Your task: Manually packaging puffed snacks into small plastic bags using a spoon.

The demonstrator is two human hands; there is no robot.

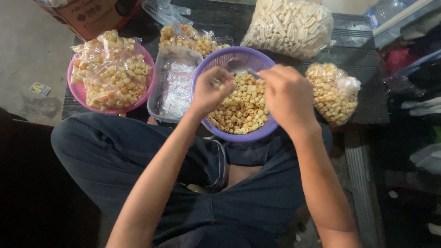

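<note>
Both hands work over a purple basket [216, 57] of small ring-shaped snacks [243, 108] that rests against the seated person's knees, close enough for either hand to dip in without stretching. The left hand [210, 91] is curled, fingers drawn together around a few snack pieces and what looks like the mouth of a small clear bag [239, 69], apparently held open above the heap so that spills fall back in. The right hand [288, 98] is closed in a loose fist above the basket's right rim, seemingly pinching the bag's other edge; what its fingers grip is hidden behind the knuckles.

To the left of the basket stands a clear plastic box [158, 98] holding flat empty bags, set within reach of the left hand. Beyond it, a pink bowl [76, 89] collects filled small bags [115, 71]. More filled packets [188, 39] lie behind the box. A large sack of pale tube snacks [289, 25] and a medium bag of rings [330, 92] sit on the dark floor mat [363, 69] to the right. A cardboard carton [92, 14] stands at the top left.
</note>
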